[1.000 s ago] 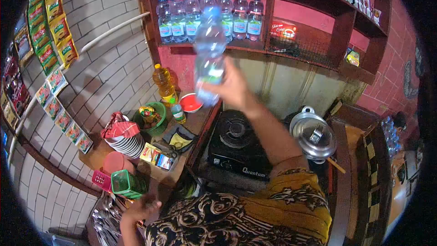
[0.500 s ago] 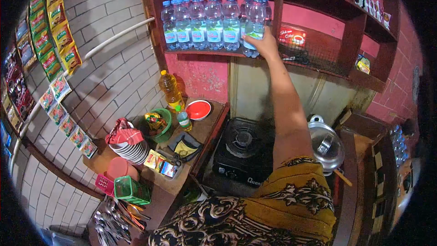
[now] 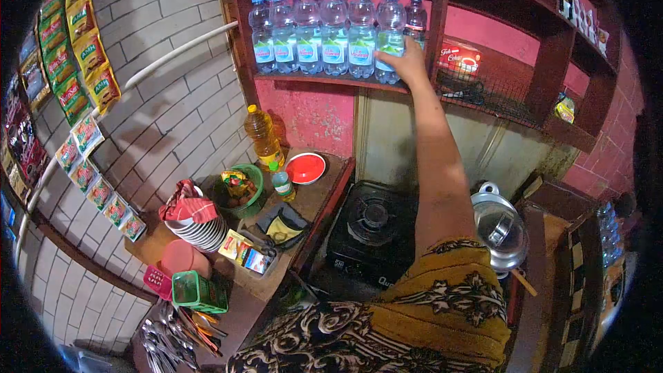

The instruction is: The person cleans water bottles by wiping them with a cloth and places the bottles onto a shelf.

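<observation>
My right hand [image 3: 407, 63] is wrapped around the lower part of a clear water bottle [image 3: 390, 24] with a blue cap. That bottle stands upright on the wooden shelf [image 3: 324, 83], at the right end of the front row. Beside it to the left are several matching water bottles [image 3: 334, 27] with white and green labels. Another bottle [image 3: 416, 17] with a darker label shows behind and right of my hand. My fingers behind the held bottle are partly hidden. My left hand is out of view.
A black gas stove [image 3: 373, 217] lies below my arm, with a lidded metal pot [image 3: 498, 228] to its right. On the left counter are an oil bottle [image 3: 262, 137], a red plate [image 3: 306, 168], stacked plates [image 3: 207, 231] and cutlery [image 3: 166, 335]. Sachet strips [image 3: 90, 41] hang on the wall.
The held bottle has straightened and now stands in line with the front row, close to its neighbour. My hand has shifted slightly with it. The view has turned a little.
</observation>
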`<state>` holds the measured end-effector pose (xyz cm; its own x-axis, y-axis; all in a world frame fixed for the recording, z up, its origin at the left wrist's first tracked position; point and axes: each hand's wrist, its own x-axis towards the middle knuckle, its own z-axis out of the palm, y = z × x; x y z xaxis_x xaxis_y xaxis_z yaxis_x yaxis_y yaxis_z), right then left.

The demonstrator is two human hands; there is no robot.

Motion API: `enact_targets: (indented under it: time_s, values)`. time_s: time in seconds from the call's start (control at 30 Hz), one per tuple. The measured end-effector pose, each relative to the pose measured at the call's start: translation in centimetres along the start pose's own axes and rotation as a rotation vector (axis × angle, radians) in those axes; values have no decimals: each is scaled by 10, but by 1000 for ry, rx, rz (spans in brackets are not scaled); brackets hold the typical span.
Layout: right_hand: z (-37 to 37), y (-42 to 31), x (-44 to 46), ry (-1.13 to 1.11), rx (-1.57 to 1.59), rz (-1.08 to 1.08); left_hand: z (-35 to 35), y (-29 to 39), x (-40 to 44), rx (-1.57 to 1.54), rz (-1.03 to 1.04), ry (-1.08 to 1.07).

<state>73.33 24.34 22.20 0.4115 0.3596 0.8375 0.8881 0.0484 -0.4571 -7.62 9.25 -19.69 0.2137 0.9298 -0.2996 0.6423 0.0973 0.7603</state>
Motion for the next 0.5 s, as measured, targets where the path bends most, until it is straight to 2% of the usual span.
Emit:
enact_targets:
  time_s: [0.5]
  values:
    - [16,13,1,66,-59,-10,16,-9,6,-40,46,154]
